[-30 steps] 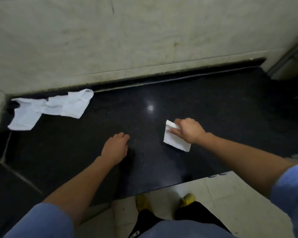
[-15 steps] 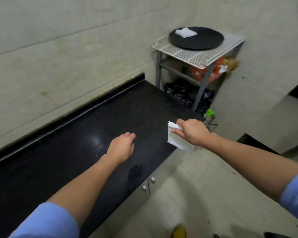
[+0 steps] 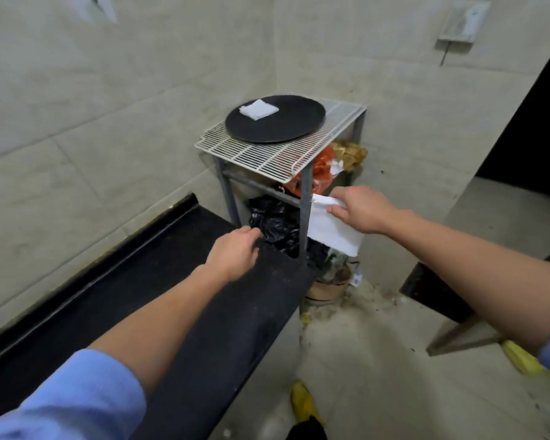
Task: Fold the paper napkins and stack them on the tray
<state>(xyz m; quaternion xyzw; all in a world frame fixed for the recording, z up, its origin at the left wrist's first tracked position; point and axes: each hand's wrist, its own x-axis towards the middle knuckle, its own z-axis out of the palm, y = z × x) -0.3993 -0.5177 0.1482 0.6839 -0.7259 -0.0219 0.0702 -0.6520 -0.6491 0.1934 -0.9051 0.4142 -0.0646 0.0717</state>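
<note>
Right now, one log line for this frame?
right hand: holds folded napkin | left hand: open, empty | tray: white stack on it | step: placing pending

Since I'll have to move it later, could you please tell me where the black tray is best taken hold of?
Probably the near rim of the black tray, approached from the front, thumb on top: it lies flat on the wire rack, the wall crowds its far-left side, and the folded napkin sits there.
</note>
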